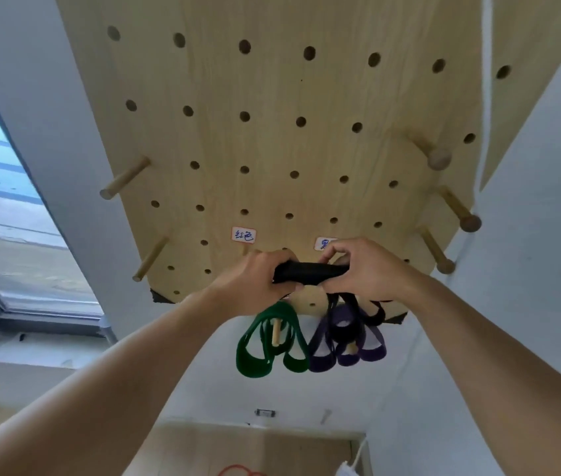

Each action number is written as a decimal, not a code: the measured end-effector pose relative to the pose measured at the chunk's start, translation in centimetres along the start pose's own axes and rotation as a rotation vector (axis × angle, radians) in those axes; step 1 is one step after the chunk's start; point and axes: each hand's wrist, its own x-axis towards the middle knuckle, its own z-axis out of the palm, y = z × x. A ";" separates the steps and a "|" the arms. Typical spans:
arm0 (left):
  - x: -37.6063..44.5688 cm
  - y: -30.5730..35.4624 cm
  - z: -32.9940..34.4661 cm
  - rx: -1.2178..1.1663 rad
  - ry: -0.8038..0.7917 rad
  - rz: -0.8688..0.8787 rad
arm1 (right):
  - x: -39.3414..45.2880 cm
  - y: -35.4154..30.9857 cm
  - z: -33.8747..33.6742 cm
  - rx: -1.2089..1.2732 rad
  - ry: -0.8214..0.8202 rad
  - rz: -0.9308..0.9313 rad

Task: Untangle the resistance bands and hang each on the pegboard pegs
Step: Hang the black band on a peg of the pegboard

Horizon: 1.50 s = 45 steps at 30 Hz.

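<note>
Gripping a black band (310,272) between them, the left hand (255,283) and right hand (368,273) curl their fingers round its 2 ends, low before the pegboard (272,139). Below, a green band (265,341) hangs on a peg (276,333); a purple band (344,341) hangs beside, probably on another peg.

Both hands (310,269) on black band (310,273) — pegboard (272,97)

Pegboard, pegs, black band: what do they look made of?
Pale perforated pegboard: light wood or wood-look laminate, matte, faint grain lines. Round pegs: unfinished-looking wooden dowels. Black resistance band, gripped by left hand and right hand: probably woven elastic fabric; ribbed, non-glossy.
</note>
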 end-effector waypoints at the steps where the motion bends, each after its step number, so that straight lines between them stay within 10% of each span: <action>1: 0.8 0.5 0.3 0.012 0.001 0.003 | 0.2 0.7 -0.7 -0.014 0.001 0.004; 34: 5.7 0.1 2.7 -0.264 0.074 -0.213 | 4.6 8.1 -1.7 0.048 0.056 -0.171; 45: 6.8 -0.4 2.7 -0.172 0.235 -0.179 | 5.3 9.0 0.2 -0.055 0.339 -0.277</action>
